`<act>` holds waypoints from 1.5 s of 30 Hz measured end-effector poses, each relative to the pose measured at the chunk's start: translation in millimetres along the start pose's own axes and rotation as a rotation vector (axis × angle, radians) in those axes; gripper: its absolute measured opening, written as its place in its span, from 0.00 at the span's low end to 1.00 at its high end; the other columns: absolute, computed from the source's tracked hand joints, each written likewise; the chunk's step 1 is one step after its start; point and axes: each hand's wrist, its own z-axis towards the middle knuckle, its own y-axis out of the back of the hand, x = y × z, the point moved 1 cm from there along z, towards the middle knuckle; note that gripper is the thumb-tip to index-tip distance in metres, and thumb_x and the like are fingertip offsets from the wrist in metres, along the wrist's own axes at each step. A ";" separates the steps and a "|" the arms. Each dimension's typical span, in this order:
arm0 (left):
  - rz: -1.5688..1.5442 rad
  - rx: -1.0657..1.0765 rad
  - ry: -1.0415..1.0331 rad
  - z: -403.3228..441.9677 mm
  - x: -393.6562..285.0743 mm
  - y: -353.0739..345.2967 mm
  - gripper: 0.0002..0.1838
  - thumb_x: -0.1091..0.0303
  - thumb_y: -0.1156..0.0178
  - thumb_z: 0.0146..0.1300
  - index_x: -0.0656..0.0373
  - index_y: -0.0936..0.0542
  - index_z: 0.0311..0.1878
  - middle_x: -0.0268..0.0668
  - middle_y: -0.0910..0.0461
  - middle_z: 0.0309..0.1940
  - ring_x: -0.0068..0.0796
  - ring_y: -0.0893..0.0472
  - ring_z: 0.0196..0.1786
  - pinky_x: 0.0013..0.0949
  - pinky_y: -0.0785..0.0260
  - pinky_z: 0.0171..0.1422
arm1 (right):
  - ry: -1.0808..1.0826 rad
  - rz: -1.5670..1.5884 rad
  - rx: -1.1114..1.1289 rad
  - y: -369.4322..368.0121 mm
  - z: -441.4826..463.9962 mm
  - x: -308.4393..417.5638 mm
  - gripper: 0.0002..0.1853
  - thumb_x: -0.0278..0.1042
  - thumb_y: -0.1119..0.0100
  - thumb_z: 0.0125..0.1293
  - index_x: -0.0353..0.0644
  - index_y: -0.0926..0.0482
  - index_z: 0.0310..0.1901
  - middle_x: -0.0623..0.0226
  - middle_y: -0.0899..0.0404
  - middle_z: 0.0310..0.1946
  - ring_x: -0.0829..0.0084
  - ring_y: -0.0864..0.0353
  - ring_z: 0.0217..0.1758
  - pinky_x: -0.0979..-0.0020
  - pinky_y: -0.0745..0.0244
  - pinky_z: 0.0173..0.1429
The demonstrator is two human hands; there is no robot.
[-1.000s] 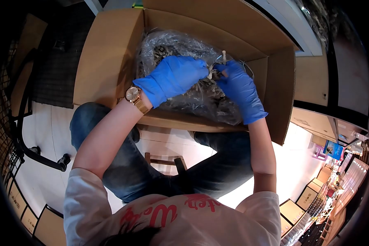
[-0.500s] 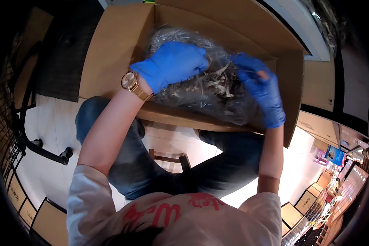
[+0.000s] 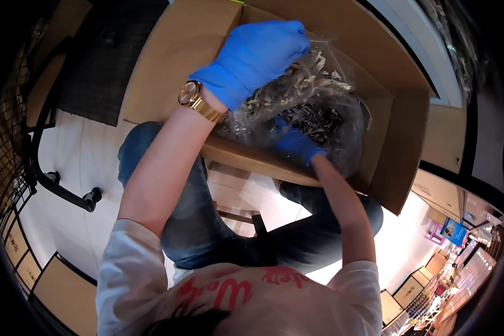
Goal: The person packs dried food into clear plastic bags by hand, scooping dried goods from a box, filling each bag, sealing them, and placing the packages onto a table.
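Note:
A clear plastic bag (image 3: 350, 134) lies in an open cardboard box (image 3: 395, 148), with dried greyish-brown pieces (image 3: 313, 120) inside. My left hand (image 3: 263, 53), in a blue glove with a gold watch at the wrist, is closed on the upper part of the bag and lifts it. Lower in the box, my right hand (image 3: 298, 143), also gloved in blue, reaches into the bag beside the dark pieces. Its fingertips are partly hidden and blurred among them, so their grip is unclear.
The box stands before my knees, above a small wooden stool (image 3: 259, 224). A black wheeled frame (image 3: 61, 193) is at the left. Cabinets (image 3: 445, 131) stand at the right, with shelves of goods further down.
My left hand has moved up and right, raising the bag's edge. My right hand has come down and left from the box's right side into the bag. The view has shifted a little.

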 end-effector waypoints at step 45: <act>-0.061 -0.359 0.162 -2.7 19.6 38.8 0.06 0.67 0.36 0.56 0.47 0.15 0.37 0.22 0.21 0.39 0.26 0.19 0.37 0.26 0.25 0.39 | 0.088 -0.094 -0.688 -19.5 179.8 24.5 0.24 0.37 0.38 0.56 0.40 0.26 0.55 0.54 0.24 0.51 0.54 0.25 0.53 0.63 0.31 0.60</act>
